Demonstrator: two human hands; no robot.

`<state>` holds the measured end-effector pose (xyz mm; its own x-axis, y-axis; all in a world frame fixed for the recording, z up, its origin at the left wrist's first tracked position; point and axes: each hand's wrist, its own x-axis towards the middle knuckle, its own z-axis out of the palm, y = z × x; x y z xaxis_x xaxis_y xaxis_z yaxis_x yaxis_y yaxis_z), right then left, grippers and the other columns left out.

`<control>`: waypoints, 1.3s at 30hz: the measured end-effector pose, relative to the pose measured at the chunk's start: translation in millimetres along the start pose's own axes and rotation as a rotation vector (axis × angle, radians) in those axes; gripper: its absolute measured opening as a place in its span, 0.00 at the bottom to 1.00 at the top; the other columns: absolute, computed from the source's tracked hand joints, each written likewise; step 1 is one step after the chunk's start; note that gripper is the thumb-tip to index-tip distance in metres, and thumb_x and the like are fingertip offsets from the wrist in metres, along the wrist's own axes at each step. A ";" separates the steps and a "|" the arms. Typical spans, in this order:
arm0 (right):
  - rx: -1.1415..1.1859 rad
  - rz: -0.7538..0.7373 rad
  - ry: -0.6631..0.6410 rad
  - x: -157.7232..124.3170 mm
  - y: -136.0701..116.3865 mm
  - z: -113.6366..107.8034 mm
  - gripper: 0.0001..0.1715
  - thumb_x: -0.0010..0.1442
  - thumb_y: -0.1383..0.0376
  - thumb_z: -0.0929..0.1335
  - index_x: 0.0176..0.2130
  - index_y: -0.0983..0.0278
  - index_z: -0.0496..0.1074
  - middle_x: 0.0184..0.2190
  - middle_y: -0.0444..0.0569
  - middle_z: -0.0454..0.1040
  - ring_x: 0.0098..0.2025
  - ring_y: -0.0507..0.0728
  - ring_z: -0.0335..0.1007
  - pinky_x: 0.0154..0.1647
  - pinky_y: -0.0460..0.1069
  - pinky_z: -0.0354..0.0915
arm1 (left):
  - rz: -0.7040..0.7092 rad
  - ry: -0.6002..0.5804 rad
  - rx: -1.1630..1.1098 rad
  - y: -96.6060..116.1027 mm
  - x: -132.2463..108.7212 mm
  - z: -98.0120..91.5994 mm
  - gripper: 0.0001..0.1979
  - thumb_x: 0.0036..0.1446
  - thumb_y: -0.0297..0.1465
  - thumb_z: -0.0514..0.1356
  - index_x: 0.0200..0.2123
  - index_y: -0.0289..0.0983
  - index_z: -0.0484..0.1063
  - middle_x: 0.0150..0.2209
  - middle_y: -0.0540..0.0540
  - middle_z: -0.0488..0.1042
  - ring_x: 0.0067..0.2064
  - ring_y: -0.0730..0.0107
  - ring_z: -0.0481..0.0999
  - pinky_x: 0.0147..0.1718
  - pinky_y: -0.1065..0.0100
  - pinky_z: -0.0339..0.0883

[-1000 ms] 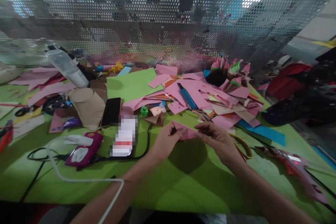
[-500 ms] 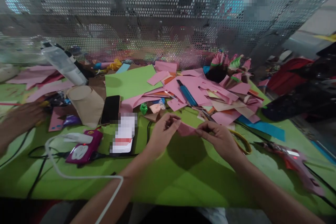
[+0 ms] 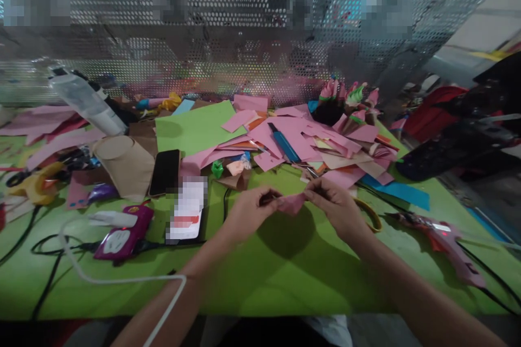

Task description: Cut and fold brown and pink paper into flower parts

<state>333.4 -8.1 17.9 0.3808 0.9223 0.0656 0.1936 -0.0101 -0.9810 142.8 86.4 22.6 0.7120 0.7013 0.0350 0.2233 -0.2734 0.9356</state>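
Both my hands hold one small piece of pink paper [image 3: 291,203] just above the green table [image 3: 285,276]. My left hand [image 3: 248,211] pinches its left end with fingers closed. My right hand [image 3: 337,209] pinches its right end, fingers curled over it. The paper looks folded into a short, narrow shape between the fingertips. A heap of pink paper scraps [image 3: 301,141] lies right behind my hands.
A black phone [image 3: 165,172], a brown paper cup on its side [image 3: 124,165], a magenta device with cables [image 3: 122,236] and a plastic bottle [image 3: 87,103] lie left. A blue cutter [image 3: 285,143], yellow-handled scissors [image 3: 368,214] and a pink glue gun [image 3: 448,246] lie right. A perforated metal screen [image 3: 244,27] stands behind.
The pink paper has become shorter between my fingers and my hands have drawn closer together. Another person's hand that showed at the left edge half a second ago has gone.
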 end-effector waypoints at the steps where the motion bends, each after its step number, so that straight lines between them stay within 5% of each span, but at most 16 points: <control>1: 0.002 0.003 -0.018 -0.1 0.3 0.3 0.15 0.54 0.53 0.72 0.29 0.61 0.71 0.26 0.43 0.68 0.30 0.54 0.63 0.33 0.49 0.61 | 0.005 -0.025 0.006 0.0 -0.6 1.2 0.07 0.59 0.36 0.61 0.35 0.39 0.77 0.34 0.47 0.81 0.35 0.63 0.77 0.34 0.66 0.67; 7: 0.207 0.114 -0.070 -3.3 -3.0 8.4 0.20 0.47 0.51 0.76 0.36 0.60 0.74 0.29 0.43 0.72 0.32 0.53 0.66 0.34 0.49 0.63 | 0.024 0.042 -0.011 1.8 -2.3 10.6 0.08 0.59 0.33 0.60 0.32 0.38 0.78 0.31 0.47 0.81 0.34 0.64 0.77 0.33 0.67 0.65; 11: 0.234 0.157 -0.158 -6.6 -4.2 16.7 0.20 0.44 0.51 0.78 0.27 0.62 0.74 0.25 0.43 0.73 0.30 0.54 0.67 0.34 0.49 0.63 | 0.006 0.006 -0.053 0.5 -2.6 15.8 0.09 0.60 0.34 0.59 0.32 0.37 0.77 0.31 0.47 0.80 0.34 0.65 0.76 0.34 0.67 0.65; 18: 0.244 0.104 -0.011 -8.3 -5.0 13.0 0.14 0.48 0.54 0.76 0.24 0.61 0.75 0.23 0.42 0.73 0.28 0.54 0.66 0.34 0.50 0.62 | 0.014 -0.055 -0.036 5.4 -4.4 17.7 0.10 0.60 0.35 0.58 0.32 0.36 0.76 0.28 0.48 0.77 0.31 0.68 0.73 0.31 0.69 0.64; 24: 0.257 0.080 0.213 2.0 0.0 -4.0 0.14 0.52 0.52 0.73 0.26 0.60 0.76 0.26 0.45 0.75 0.30 0.54 0.67 0.34 0.49 0.61 | -0.068 0.004 -0.060 2.8 -3.3 15.4 0.10 0.59 0.36 0.59 0.30 0.36 0.74 0.26 0.49 0.74 0.29 0.70 0.70 0.29 0.69 0.61; 30: 0.183 0.096 -0.071 -0.8 1.8 2.5 0.17 0.49 0.51 0.76 0.31 0.61 0.77 0.26 0.43 0.73 0.30 0.53 0.65 0.32 0.48 0.61 | -0.086 -0.028 -0.130 2.5 -1.8 18.3 0.10 0.59 0.36 0.58 0.34 0.36 0.74 0.30 0.47 0.77 0.33 0.67 0.74 0.33 0.68 0.64; 39: 0.299 0.099 0.109 3.8 -1.5 -0.7 0.18 0.44 0.52 0.78 0.24 0.61 0.73 0.22 0.41 0.69 0.26 0.51 0.60 0.29 0.47 0.58 | -0.081 -0.010 0.079 9.2 -2.9 6.7 0.14 0.63 0.37 0.54 0.26 0.38 0.67 0.24 0.52 0.71 0.27 0.71 0.67 0.29 0.69 0.57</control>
<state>335.2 -4.8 19.8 0.4823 0.8755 -0.0295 -0.1171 0.0311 -0.9926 147.2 77.4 28.7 0.6957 0.7170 -0.0436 0.3320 -0.2672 0.9047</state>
